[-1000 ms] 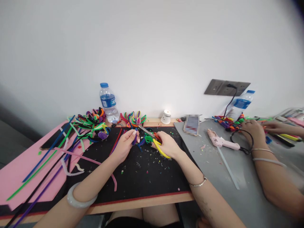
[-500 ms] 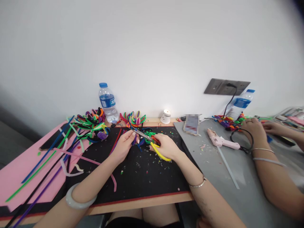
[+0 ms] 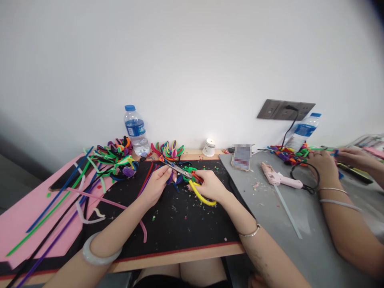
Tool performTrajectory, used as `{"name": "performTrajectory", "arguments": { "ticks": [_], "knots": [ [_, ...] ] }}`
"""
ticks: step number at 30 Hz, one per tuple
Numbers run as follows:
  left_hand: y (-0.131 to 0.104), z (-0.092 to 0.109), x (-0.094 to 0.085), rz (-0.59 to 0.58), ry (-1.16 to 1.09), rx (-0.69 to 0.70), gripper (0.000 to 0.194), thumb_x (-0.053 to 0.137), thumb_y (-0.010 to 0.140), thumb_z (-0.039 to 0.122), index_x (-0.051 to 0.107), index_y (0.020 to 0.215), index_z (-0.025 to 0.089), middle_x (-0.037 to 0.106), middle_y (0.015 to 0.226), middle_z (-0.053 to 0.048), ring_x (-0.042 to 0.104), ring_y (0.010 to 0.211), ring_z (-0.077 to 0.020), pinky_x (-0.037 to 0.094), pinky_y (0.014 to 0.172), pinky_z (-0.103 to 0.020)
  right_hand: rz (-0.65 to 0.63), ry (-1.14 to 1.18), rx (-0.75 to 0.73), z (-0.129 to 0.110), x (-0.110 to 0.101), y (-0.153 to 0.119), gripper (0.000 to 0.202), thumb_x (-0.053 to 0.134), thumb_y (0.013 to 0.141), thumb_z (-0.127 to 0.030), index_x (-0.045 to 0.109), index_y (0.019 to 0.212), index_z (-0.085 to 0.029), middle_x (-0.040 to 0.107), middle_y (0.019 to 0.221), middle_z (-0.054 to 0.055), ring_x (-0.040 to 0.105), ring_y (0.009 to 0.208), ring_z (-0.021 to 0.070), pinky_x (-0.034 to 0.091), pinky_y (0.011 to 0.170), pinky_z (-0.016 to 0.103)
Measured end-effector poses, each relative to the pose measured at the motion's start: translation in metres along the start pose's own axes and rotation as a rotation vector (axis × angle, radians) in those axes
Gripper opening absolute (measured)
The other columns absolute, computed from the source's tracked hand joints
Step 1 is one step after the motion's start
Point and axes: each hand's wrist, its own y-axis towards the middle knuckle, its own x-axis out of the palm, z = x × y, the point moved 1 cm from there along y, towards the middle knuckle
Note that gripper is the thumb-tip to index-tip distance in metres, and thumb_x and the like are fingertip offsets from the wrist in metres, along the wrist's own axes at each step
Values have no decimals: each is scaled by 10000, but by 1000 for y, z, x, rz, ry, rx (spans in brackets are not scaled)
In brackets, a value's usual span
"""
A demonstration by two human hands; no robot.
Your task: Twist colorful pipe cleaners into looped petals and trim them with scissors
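Note:
My right hand (image 3: 208,186) is wrapped round scissors (image 3: 199,194) with yellow and red handles. Their metal blades point up and left, reaching past the fingertips of my left hand (image 3: 156,185). That hand pinches a purple pipe cleaner (image 3: 171,177) close under the blades; its far end is hidden by fingers and blades. Behind the scissors lies a tangle of green pipe cleaners (image 3: 189,170). Farther back is a looped multicoloured bundle of pipe cleaners (image 3: 168,149). A bent pink pipe cleaner (image 3: 144,232) lies beside my left forearm on the black mat (image 3: 186,230).
Long pipe cleaners (image 3: 49,218) lie over a pink sheet (image 3: 21,224) and a phone (image 3: 64,179) at left. A water bottle (image 3: 135,130) and paper cup (image 3: 209,148) stand by the wall. Right are a glue gun (image 3: 282,179) and another person's hands (image 3: 324,164).
My hands and the scissors stay almost in place, with only a slight shift at the blades. At right, the other person's hands have moved a little, uncovering more of a yellow-and-black tool.

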Motion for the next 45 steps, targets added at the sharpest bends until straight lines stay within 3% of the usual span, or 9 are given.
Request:
{"name": "performTrajectory", "arguments": {
  "ticks": [11, 19, 28, 41, 45],
  "knots": [
    [0, 2, -1, -5, -78, -24, 217, 510, 810, 318, 543, 696, 137, 502, 657, -1, 425, 635, -107, 347, 617, -222, -14, 81, 5, 3, 5, 1, 400, 590, 640, -499, 394, 544, -164, 333, 532, -57, 289, 499, 69, 211, 462, 196],
    [0, 9, 1, -90, -314, -168, 202, 587, 760, 306, 534, 665, 136, 497, 627, 11, 438, 595, -86, 385, 620, -217, -45, 149, 24, 5, 5, 2, 390, 595, 621, -486, 415, 537, -150, 292, 542, -63, 259, 511, 63, 191, 461, 188],
    [-1, 8, -1, -51, -268, -136, 182, 582, 768, 302, 560, 707, 132, 525, 629, 8, 454, 591, -84, 376, 609, -213, -61, 200, 32, 8, 8, 2, 403, 585, 631, -493, 381, 548, -155, 281, 552, -64, 247, 515, 61, 191, 457, 182],
    [-9, 16, -3, -316, -595, -293, 254, 619, 742, 210, 450, 565, 140, 338, 432, 57, 360, 463, -68, 387, 576, -231, -112, 248, -113, 2, 0, 3, 393, 631, 624, -394, 322, 543, -166, 272, 567, -63, 240, 537, 67, 188, 484, 194],
    [-8, 17, -2, -296, -594, -293, 244, 596, 761, 249, 463, 588, 140, 338, 438, 61, 362, 458, -67, 387, 561, -229, -102, 242, -95, 4, 2, 3, 390, 627, 623, -409, 335, 540, -164, 272, 574, -58, 239, 539, 68, 187, 482, 197]
  ]
}}
